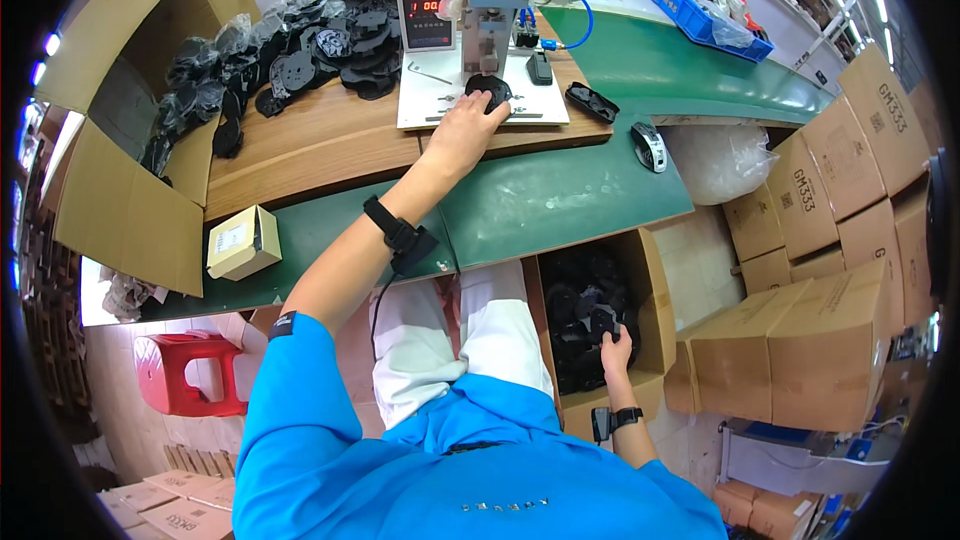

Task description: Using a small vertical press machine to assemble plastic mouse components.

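My left hand [468, 132] reaches to the white base plate [420, 105] of a bench press, its fingers closed on a rounded black plastic part [488, 88] under the press head [487, 40]. Low on the right, my right hand [617, 352] pinches a dark plastic piece [603, 321] over an open cardboard box [655, 305] of black parts. The exact kind of either piece is too small to tell. Beside the press head stands a counter box [428, 15] with red lit digits. A hex key [428, 73] lies on the plate.
Heaped black parts [340, 40], some bagged, spread on the wooden board [300, 150] from a tipped carton [130, 190]. Two mouse-shaped shells [592, 102] [649, 147] lie right of the press. A small yellow box [243, 243], blue crate [705, 15], red stool [185, 375] and stacked cartons [815, 340] surround me.
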A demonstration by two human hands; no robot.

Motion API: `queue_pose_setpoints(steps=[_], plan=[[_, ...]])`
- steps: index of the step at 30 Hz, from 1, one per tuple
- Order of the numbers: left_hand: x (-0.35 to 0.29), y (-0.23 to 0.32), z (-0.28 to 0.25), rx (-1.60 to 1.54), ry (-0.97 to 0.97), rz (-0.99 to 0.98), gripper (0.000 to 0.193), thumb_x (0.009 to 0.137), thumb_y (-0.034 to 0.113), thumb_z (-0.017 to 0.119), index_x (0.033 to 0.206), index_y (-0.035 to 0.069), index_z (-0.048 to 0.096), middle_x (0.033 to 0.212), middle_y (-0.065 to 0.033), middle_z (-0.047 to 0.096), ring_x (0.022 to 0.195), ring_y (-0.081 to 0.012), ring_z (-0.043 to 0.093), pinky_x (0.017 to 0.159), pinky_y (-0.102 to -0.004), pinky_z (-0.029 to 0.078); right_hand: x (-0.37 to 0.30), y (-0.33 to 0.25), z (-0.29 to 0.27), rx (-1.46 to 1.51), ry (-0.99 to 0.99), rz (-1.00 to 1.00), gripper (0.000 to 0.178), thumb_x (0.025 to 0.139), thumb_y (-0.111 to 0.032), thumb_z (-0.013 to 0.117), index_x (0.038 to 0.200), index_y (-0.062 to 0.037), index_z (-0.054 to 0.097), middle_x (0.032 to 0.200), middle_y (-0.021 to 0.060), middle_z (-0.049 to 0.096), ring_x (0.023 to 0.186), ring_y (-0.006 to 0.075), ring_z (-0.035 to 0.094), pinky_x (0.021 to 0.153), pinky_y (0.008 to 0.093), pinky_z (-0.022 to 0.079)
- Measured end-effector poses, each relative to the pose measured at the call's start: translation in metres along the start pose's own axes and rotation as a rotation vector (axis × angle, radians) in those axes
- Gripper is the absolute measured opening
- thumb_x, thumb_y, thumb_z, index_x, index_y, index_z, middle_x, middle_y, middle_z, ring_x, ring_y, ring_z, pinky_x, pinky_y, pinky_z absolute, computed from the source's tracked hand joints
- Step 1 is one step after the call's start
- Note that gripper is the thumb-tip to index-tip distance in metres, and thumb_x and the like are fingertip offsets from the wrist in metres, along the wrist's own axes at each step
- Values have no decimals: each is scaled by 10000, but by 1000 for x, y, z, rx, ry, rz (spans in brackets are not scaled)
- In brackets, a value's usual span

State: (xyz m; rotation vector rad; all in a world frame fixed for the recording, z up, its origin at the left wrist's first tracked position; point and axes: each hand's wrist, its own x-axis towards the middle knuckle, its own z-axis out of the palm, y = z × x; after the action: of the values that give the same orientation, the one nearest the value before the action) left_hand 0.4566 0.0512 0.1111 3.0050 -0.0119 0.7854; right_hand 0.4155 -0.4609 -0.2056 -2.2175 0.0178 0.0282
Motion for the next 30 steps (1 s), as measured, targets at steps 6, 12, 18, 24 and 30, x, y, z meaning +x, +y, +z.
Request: queue_pose_setpoints(steps=[6, 12, 18, 24, 30], plan=[[-9, -7, -4, -81, -83, -104, 451, 905, -17, 542, 1340, 97, 576, 1389, -240, 600, 1313, -425, 573, 1081, -491, 508, 15, -52, 12, -252, -226, 8, 437, 887, -119, 684, 1300, 16, 635, 1180, 247, 705, 1179, 378, 662, 1020, 421, 508], [-23, -25, 2, 65, 9, 45, 428, 908, 9, 551, 1322, 109, 594, 1378, -228, 616, 1302, -396, 594, 1068, -475, 519, 2, -234, -1, 85, -400, -405, 223, 946, -13, 619, 1157, -17, 690, 1165, 147, 679, 964, 288, 707, 828, 358, 586], [-11, -11, -4, 41, -9, 18, 476, 871, -39, 573, 1324, 107, 590, 1391, -233, 607, 1305, -404, 589, 1084, -487, 506, 2, -374, -10, 198, -473, -717, 184, 917, 17, 643, 1089, -15, 700, 1136, 130, 683, 955, 278, 702, 805, 351, 581], [-11, -8, -10, -92, 39, -48, 555, 835, -61, 630, 1364, -29, 464, 1282, -271, 643, 1292, -405, 590, 1090, -466, 494, 52, -461, 47, -60, -194, -1138, 514, 786, 21, 707, 1283, -13, 582, 1283, 168, 598, 1239, 366, 549, 1027, 448, 478], [-14, -11, -13, -278, 67, -129, 646, 819, -42, 661, 1408, -67, 395, 1224, -290, 646, 1211, -428, 612, 1003, -475, 538, 92, -495, 119, -180, -71, -1246, 409, 778, 31, 648, 1183, 9, 591, 1196, 148, 609, 1163, 345, 574, 952, 460, 489]])
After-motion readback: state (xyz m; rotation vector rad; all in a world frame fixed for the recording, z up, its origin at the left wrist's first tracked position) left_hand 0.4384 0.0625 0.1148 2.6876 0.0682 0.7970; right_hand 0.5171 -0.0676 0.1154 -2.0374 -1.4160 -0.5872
